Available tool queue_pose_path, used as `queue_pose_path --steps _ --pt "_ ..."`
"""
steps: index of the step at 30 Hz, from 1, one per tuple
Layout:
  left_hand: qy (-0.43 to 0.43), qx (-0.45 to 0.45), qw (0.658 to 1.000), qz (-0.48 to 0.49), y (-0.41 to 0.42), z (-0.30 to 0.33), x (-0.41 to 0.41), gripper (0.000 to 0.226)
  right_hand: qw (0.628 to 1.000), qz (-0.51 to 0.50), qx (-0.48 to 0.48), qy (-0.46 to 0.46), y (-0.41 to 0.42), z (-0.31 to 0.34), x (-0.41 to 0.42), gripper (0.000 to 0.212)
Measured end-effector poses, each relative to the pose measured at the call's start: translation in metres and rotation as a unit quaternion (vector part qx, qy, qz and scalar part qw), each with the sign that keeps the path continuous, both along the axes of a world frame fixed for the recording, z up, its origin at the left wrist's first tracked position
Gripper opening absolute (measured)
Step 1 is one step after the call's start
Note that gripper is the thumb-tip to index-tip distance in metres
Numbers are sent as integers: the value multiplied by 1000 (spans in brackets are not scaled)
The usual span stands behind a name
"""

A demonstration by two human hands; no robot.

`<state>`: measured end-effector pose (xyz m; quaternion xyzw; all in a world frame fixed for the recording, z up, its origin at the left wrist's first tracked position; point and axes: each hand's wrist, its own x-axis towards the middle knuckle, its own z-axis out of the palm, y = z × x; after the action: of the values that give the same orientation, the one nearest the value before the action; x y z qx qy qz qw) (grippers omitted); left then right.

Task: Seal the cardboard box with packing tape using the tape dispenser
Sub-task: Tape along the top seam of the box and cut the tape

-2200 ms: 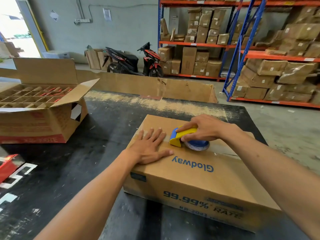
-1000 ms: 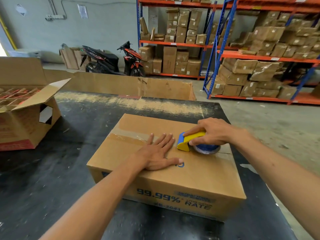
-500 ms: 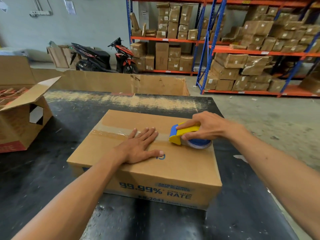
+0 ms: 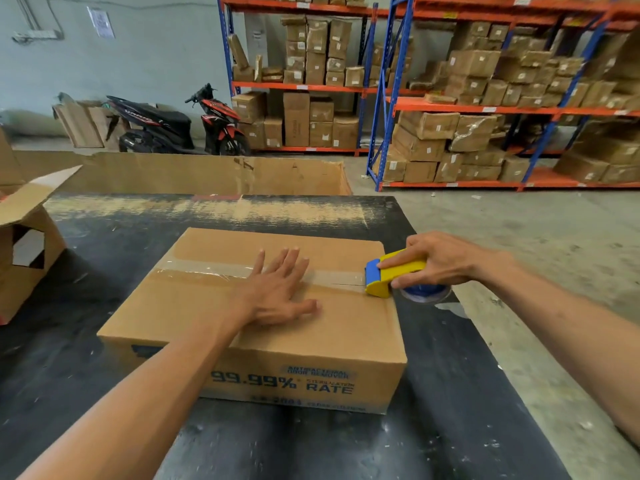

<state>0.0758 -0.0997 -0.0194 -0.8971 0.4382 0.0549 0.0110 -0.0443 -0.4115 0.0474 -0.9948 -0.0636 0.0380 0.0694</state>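
A closed cardboard box [image 4: 346, 334] printed "99.99% RATE" lies on the black table [image 4: 86, 358]. A strip of clear packing tape [image 4: 207, 270] runs along its top seam from the left side to the right edge. My left hand [image 4: 277, 289] rests flat on the box top over the tape, fingers spread. My right hand [image 4: 436, 261] grips the yellow and blue tape dispenser [image 4: 391, 275], which sits at the box's right top edge, its blue tape roll hanging past the edge.
An open cardboard box [image 4: 24, 244] stands at the table's left. A long flattened cardboard sheet [image 4: 207, 174] lines the far edge. Beyond are a parked scooter [image 4: 173, 126] and shelving racks [image 4: 485, 105] loaded with cartons. Concrete floor lies to the right.
My right hand has drawn the dispenser rightward along the seam to the box's right edge, laying more tape. My left hand has stayed flat on the box top. The view shifted right.
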Motion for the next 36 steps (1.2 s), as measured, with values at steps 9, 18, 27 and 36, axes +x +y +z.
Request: queue_pose_path --steps 9,18,27,36 --pt "52 -29 998 0 -73 -28 -41 113 998 -23 58 -13 -8 -12 -7 55" --pt "43 -26 999 -7 -73 -28 -41 113 992 -57 115 -16 -60 -17 -47 53" --pt "47 -18 999 -10 -74 -24 -43 113 999 -26 -29 -29 -48 -55 -46 53" --pt "36 -69 982 173 -148 0 -79 100 990 -60 -127 -5 -37 -65 -48 48"
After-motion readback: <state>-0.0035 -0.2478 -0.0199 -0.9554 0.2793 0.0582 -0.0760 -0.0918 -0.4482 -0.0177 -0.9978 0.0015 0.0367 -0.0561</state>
